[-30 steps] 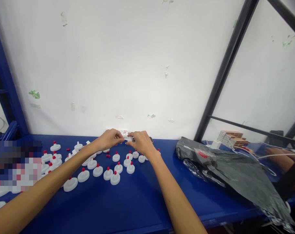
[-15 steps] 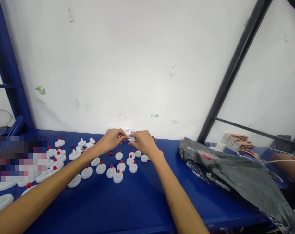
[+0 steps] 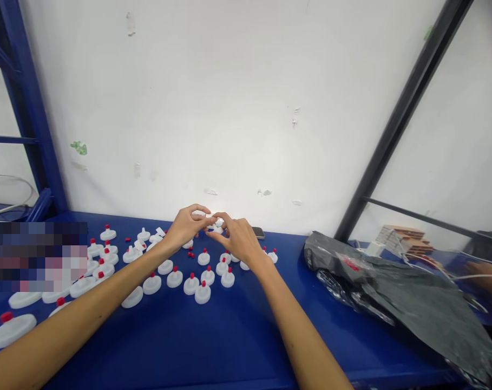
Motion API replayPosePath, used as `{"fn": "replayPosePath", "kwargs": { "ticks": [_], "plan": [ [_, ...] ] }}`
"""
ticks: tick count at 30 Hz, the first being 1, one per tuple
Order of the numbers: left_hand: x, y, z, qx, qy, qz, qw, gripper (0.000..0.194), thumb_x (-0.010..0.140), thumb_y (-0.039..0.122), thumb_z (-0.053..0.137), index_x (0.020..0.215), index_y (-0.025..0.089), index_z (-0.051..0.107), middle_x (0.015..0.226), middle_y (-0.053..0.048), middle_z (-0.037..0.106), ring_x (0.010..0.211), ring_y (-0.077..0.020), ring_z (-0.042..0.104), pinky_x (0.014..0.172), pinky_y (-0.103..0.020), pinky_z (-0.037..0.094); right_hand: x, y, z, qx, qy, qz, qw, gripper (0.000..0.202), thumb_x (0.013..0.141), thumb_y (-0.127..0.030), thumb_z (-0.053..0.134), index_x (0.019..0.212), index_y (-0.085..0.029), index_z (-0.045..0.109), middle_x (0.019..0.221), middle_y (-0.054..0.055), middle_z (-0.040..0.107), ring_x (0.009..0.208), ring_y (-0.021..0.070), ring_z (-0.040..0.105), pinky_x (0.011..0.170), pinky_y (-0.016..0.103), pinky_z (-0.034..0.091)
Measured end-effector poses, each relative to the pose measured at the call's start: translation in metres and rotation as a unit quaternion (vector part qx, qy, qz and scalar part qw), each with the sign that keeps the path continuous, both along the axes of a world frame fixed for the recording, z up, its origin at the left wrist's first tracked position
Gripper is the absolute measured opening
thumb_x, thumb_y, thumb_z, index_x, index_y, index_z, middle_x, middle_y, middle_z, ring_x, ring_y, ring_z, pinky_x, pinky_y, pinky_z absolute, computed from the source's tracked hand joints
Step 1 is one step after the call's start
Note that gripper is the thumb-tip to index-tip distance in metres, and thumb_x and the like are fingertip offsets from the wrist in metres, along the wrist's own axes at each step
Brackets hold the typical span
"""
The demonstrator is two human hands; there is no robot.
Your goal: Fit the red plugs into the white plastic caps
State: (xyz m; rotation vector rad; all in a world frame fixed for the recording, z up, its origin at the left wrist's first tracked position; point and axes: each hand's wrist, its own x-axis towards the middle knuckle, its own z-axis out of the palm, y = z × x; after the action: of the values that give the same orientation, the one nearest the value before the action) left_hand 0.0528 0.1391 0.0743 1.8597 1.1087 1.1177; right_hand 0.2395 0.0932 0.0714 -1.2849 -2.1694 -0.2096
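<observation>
Near the wall, above the back of the blue table (image 3: 237, 330), my two hands meet around a small whitish, shiny piece (image 3: 218, 222). Its kind cannot be made out, as fingers cover much of it. My left hand (image 3: 188, 225) pinches it from the left with thumb and forefinger. From the right, my right hand (image 3: 241, 237) holds it between curved forefinger and thumb. Below the hands stand several round white plastic caps with red tips, one of them a white cap (image 3: 202, 293) in front. A few loose red tips (image 3: 191, 253) lie under my left wrist.
More white caps crowd the left side, partly behind a blurred patch; some lack red tips, like one white cap (image 3: 144, 234). A phone (image 3: 258, 233) lies behind my right hand. On the right spreads a grey plastic bag (image 3: 395, 287), with stacked brownish pieces (image 3: 408, 241) beyond.
Both hands have lifted slightly and come closer together, with the fingers now meeting at the whitish piece. The view has shifted a little, so the table things appear further right.
</observation>
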Motion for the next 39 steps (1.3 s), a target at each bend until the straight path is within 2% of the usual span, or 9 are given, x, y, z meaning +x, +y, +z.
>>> {"fn": "replayPosePath", "kwargs": {
  "ticks": [7, 14, 18, 22, 25, 29, 35, 39],
  "plan": [
    [-0.009, 0.003, 0.0, -0.03, -0.046, -0.023, 0.998, 0.036, 0.099, 0.041, 0.07, 0.125, 0.016, 0.064, 0.094, -0.002, 0.071, 0.074, -0.015, 0.068, 0.066, -0.03, 0.059, -0.001, 0.001, -0.002, 0.0, 0.038, 0.03, 0.999, 0.041, 0.105, -0.054, 0.056, 0.138, -0.03, 0.06, 0.092, -0.001, 0.077, 0.08, 0.0157, 0.073, 0.075, 0.023, 0.044],
    [-0.012, -0.003, 0.011, -0.086, -0.047, -0.073, 0.993, 0.047, 0.097, 0.039, 0.073, 0.137, 0.018, 0.061, 0.105, -0.005, 0.074, 0.086, -0.0186, 0.072, 0.072, -0.033, 0.06, 0.0, 0.002, -0.002, 0.001, 0.049, 0.016, 0.999, 0.04, 0.104, -0.055, 0.058, 0.133, -0.029, 0.065, 0.089, -0.001, 0.076, 0.078, 0.0162, 0.071, 0.073, 0.023, 0.042],
    [-0.014, -0.007, 0.016, -0.125, -0.024, -0.099, 0.987, 0.041, 0.098, 0.037, 0.071, 0.133, 0.018, 0.063, 0.113, -0.008, 0.074, 0.098, -0.0217, 0.073, 0.076, -0.035, 0.062, 0.004, 0.004, -0.002, -0.011, 0.043, 0.001, 0.999, 0.036, 0.103, -0.053, 0.062, 0.129, -0.031, 0.069, 0.084, -0.002, 0.075, 0.076, 0.0159, 0.07, 0.071, 0.023, 0.041],
    [-0.013, -0.008, 0.018, -0.138, 0.006, -0.08, 0.987, 0.03, 0.099, 0.034, 0.07, 0.122, 0.015, 0.067, 0.11, -0.007, 0.074, 0.094, -0.0205, 0.073, 0.08, -0.038, 0.063, 0.008, 0.008, -0.003, -0.022, 0.044, -0.024, 0.999, 0.036, 0.104, -0.051, 0.06, 0.13, -0.03, 0.071, 0.077, -0.001, 0.074, 0.073, 0.0165, 0.069, 0.069, 0.024, 0.04],
    [-0.014, -0.006, 0.017, -0.139, 0.016, -0.055, 0.989, 0.029, 0.1, 0.037, 0.068, 0.119, 0.015, 0.067, 0.11, -0.007, 0.073, 0.092, -0.0197, 0.072, 0.08, -0.038, 0.063, 0.011, 0.009, -0.003, -0.026, 0.049, -0.05, 0.997, 0.036, 0.105, -0.052, 0.058, 0.128, -0.029, 0.072, 0.074, 0.0, 0.074, 0.074, 0.0179, 0.07, 0.068, 0.024, 0.04],
    [-0.018, 0.001, 0.016, -0.137, 0.017, -0.029, 0.99, 0.031, 0.101, 0.039, 0.067, 0.12, 0.015, 0.066, 0.111, -0.007, 0.072, 0.092, -0.0195, 0.072, 0.079, -0.037, 0.063, 0.016, 0.01, -0.006, -0.03, 0.06, -0.08, 0.995, 0.034, 0.105, -0.049, 0.058, 0.131, -0.03, 0.067, 0.087, 0.002, 0.078, 0.081, 0.0203, 0.073, 0.07, 0.025, 0.041],
    [-0.023, 0.009, 0.015, -0.139, 0.034, -0.002, 0.99, 0.031, 0.101, 0.039, 0.067, 0.12, 0.016, 0.066, 0.112, -0.007, 0.071, 0.091, -0.0193, 0.071, 0.079, -0.038, 0.063, 0.021, 0.018, -0.016, -0.065, 0.052, -0.067, 0.994, 0.031, 0.1, -0.028, 0.068, 0.13, -0.029, 0.063, 0.089, 0.0, 0.077, 0.083, 0.0198, 0.071, 0.074, 0.025, 0.045],
    [-0.024, 0.011, 0.014, -0.135, 0.042, 0.003, 0.99, 0.031, 0.101, 0.04, 0.067, 0.12, 0.016, 0.066, 0.112, -0.007, 0.071, 0.092, -0.0194, 0.071, 0.08, -0.038, 0.063, 0.022, 0.022, -0.021, -0.074, 0.046, -0.057, 0.994, 0.032, 0.098, -0.023, 0.07, 0.129, -0.027, 0.064, 0.108, 0.005, 0.075, 0.093, 0.0186, 0.071, 0.083, 0.027, 0.047]
  ]
}}
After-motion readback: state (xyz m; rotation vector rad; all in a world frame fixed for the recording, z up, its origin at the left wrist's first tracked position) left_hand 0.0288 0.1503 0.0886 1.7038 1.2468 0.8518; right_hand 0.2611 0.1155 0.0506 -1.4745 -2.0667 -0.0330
